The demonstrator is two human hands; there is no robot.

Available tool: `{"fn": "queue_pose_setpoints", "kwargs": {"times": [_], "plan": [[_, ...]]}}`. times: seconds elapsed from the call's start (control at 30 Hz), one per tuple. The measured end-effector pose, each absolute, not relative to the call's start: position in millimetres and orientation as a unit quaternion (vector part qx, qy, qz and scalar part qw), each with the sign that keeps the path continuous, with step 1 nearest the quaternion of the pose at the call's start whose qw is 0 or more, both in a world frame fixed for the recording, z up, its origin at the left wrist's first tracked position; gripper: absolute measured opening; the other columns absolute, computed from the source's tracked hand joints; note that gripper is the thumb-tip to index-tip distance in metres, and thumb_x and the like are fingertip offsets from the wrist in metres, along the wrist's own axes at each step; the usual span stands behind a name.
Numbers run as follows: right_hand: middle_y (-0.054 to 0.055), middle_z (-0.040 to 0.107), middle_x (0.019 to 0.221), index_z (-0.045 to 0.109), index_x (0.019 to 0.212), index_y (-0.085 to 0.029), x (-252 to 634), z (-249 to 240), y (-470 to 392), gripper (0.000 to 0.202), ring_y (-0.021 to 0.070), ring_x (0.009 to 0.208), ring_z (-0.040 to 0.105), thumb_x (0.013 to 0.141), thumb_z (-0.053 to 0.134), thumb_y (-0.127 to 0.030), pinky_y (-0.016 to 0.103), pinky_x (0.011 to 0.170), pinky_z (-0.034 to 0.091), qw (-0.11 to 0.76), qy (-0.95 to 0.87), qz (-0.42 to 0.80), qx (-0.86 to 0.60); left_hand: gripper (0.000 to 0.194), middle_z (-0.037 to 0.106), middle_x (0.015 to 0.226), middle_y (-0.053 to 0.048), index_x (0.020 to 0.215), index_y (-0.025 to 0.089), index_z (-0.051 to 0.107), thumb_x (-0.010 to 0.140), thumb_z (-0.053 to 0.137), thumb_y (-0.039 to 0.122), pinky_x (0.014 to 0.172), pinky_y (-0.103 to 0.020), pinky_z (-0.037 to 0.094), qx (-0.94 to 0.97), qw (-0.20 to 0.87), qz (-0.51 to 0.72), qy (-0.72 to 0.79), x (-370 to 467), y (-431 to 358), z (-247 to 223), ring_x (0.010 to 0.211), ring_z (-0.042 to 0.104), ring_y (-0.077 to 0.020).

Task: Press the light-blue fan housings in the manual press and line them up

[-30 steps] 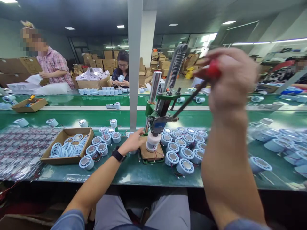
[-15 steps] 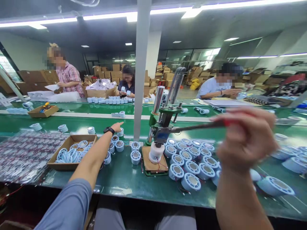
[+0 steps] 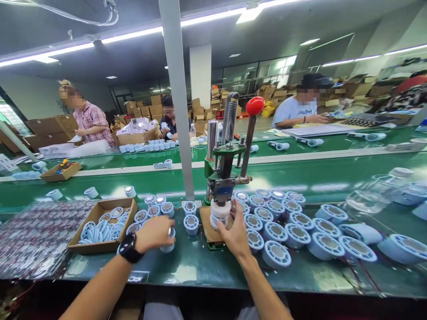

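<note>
A hand-lever press [image 3: 224, 189] with a red ball knob stands on the bench, its white pressing head [image 3: 220, 207] resting over a light-blue round housing [image 3: 216, 221] on the brown base plate. My right hand [image 3: 235, 233] curls its thumb and fingers round this housing from the right. Left of the press, my left hand [image 3: 155, 233], with a black watch on the wrist, closes on another light-blue round housing [image 3: 167, 244]; its fingertips are partly hidden. Several more light-blue housings [image 3: 275, 253] with metal centres and thin wires stand right of the press.
A cardboard box [image 3: 100, 246] of light-blue rings sits at the left, beside a sheet of wired parts [image 3: 43, 231]. A grey post [image 3: 176, 111] rises behind the bench. A clear bottle [image 3: 376, 191] lies at the right. Several people work across the green conveyor [image 3: 143, 178].
My right hand has left the lever, which now stands raised, and has come down to the housing under the press. My left hand has drawn back towards me with a housing.
</note>
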State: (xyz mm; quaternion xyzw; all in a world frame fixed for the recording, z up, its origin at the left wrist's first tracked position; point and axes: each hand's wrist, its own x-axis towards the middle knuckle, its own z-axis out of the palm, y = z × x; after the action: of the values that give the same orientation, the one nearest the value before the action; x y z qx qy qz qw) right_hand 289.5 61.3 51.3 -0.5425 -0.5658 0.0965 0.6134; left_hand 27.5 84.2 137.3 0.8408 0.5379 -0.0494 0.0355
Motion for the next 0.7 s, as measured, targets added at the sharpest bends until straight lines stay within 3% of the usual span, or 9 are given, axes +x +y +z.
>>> {"fn": "queue_pose_setpoints", "kwargs": {"times": [0.13,0.23,0.33,0.47,0.6,0.7], "plan": [[0.018,0.058,0.13,0.028,0.15,-0.014,265,14,74,0.088,0.0297,0.114,0.062,0.077,0.062,-0.049,0.045,0.097,0.051,0.61,-0.496,0.19,-0.588,0.037,0.065,0.11,-0.015,0.114,0.015,0.063,0.085,0.063,0.038,0.072,-0.038,0.054,0.807,0.013,-0.072,0.586,29,35,109,0.091,0.069,-0.0316],[0.02,0.055,0.13,0.034,0.147,-0.012,256,17,69,0.087,0.0322,0.115,0.059,0.078,0.063,-0.055,0.047,0.099,0.047,0.646,-0.448,0.102,-0.609,0.047,0.062,0.119,-0.014,0.131,0.019,0.053,0.091,0.058,0.044,0.077,-0.036,0.054,0.781,0.008,0.004,0.624,16,28,107,0.098,0.068,-0.0291],[0.021,0.053,0.126,0.045,0.14,-0.01,242,14,43,0.071,0.033,0.119,0.053,0.086,0.06,-0.054,0.048,0.1,0.044,0.642,-0.508,-0.012,-0.574,0.034,0.065,0.116,-0.011,0.127,0.021,0.057,0.099,0.048,0.038,0.09,-0.035,0.052,0.728,-0.005,0.055,0.683,-29,42,121,0.108,0.064,-0.0257],[0.015,0.055,0.123,0.055,0.13,-0.018,216,4,14,0.038,0.0254,0.113,0.055,0.097,0.047,-0.035,0.042,0.098,0.046,0.488,-0.755,-0.049,-0.435,0.03,0.064,0.116,-0.014,0.121,0.012,0.059,0.1,0.048,0.029,0.097,-0.046,0.05,0.645,-0.015,0.05,0.763,-117,80,142,0.11,0.062,-0.0258],[0.008,0.057,0.134,0.056,0.133,-0.026,203,6,31,0.039,0.0272,0.129,0.048,0.095,0.047,-0.018,0.055,0.114,0.028,0.341,-0.848,-0.119,-0.387,0.036,0.06,0.124,-0.01,0.122,0.014,0.058,0.093,0.062,0.035,0.094,-0.046,0.053,0.653,0.036,0.014,0.757,-169,117,141,0.11,0.061,-0.0242],[0.013,0.05,0.143,0.06,0.13,-0.023,197,14,49,0.041,0.0332,0.135,0.044,0.091,0.052,-0.013,0.061,0.112,0.026,0.301,-0.829,-0.148,-0.448,0.032,0.062,0.118,-0.009,0.118,0.014,0.06,0.093,0.062,0.034,0.09,-0.043,0.055,0.665,0.069,-0.007,0.744,-173,132,131,0.104,0.063,-0.0222]]}}
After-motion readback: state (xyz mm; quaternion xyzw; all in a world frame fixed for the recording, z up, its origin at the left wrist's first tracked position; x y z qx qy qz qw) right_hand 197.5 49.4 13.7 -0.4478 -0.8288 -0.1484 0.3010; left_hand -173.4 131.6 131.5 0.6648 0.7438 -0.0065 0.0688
